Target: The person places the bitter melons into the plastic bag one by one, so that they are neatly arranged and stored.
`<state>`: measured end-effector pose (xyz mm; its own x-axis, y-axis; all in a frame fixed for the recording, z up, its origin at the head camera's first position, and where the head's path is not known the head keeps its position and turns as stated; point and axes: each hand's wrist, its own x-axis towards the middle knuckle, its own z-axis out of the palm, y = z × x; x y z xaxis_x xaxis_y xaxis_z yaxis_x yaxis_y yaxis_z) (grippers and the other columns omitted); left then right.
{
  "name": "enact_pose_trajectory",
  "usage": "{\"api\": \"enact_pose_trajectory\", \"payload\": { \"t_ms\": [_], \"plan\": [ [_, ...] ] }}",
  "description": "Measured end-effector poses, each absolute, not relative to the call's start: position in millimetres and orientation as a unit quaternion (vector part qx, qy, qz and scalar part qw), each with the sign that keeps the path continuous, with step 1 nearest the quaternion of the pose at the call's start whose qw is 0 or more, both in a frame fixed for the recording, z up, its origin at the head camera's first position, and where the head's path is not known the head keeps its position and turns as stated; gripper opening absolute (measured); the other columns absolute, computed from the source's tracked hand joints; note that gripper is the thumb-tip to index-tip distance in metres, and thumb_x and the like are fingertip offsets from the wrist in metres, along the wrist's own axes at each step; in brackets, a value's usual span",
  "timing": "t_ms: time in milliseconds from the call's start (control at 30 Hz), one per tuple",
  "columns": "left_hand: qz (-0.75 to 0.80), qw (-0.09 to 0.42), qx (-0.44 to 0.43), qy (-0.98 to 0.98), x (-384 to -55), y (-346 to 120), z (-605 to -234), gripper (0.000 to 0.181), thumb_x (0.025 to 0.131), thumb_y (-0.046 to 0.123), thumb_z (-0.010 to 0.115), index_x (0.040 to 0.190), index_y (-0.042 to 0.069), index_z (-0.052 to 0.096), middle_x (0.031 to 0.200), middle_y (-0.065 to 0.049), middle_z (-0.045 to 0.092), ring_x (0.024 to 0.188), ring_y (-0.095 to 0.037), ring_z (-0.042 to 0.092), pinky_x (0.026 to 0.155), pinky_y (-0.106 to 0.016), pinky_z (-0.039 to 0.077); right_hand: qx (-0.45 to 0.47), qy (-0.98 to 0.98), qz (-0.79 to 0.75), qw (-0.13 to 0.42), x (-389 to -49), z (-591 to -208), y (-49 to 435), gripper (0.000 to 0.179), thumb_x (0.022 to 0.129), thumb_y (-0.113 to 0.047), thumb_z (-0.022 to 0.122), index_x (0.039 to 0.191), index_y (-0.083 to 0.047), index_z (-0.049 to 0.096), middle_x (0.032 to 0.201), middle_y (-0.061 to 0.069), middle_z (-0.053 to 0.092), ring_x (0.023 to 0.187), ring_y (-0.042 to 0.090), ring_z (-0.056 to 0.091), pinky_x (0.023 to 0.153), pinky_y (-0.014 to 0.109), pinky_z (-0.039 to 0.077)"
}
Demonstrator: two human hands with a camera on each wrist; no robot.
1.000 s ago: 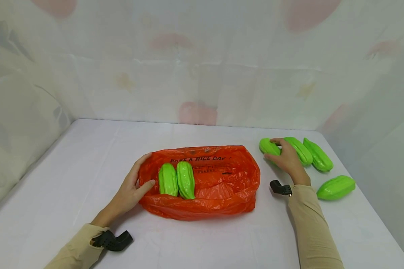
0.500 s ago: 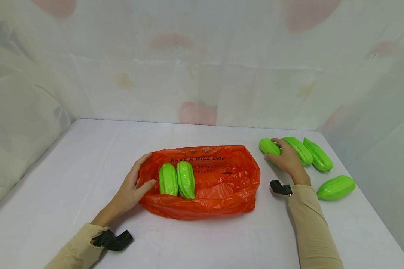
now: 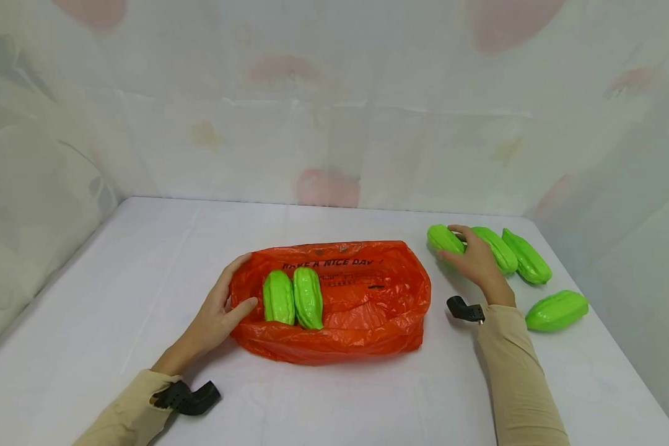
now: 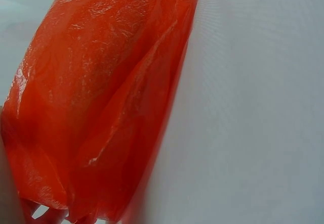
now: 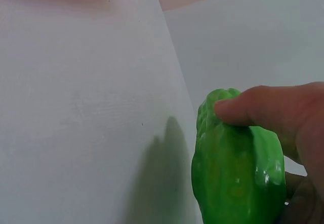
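A red plastic bag [image 3: 368,310] with black print lies spread wide on the white table. Two bright green bitter melons [image 3: 279,297] rest side by side in its left half. At the bag's left rim, my left hand [image 3: 217,316] holds the plastic, thumb over the inside; in the left wrist view the red bag [image 4: 96,97] hides most of the fingers. My right hand [image 3: 476,260], far right, grips another bitter melon [image 3: 443,240] between thumb and fingers. In the right wrist view the thumb presses on this ribbed melon [image 5: 235,168], which casts a shadow on the table.
Two more bitter melons [image 3: 526,257] lie just right of my right hand, partly behind it. Another single melon [image 3: 557,311] lies nearer, beside the right sleeve. Pale patterned cloth [image 3: 334,105] stands behind the white table [image 3: 334,409].
The bitter melon in my right hand has shifted slightly up and away, with the fingers moving along with it. My left hand and the bag have stayed in place.
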<state>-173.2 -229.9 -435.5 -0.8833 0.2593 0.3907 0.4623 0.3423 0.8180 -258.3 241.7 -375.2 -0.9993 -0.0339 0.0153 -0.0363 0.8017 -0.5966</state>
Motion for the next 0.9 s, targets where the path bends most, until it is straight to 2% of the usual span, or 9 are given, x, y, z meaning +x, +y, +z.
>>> {"api": "enact_pose_trajectory", "payload": {
  "t_ms": [900],
  "plan": [
    [-0.523, 0.092, -0.216, -0.819, -173, -231, -435, 0.075, 0.093, 0.001, 0.059, 0.157, 0.020, 0.024, 0.154, -0.010, 0.039, 0.132, -0.012, 0.045, 0.103, -0.007, 0.035, 0.048, -0.946, 0.320, 0.006, -249, -350, 229, 0.067, 0.093, -0.027, 0.067, 0.148, -0.004, 0.037, 0.149, 0.031, 0.042, 0.132, 0.049, 0.046, 0.106, 0.062, 0.040]
  ]
}}
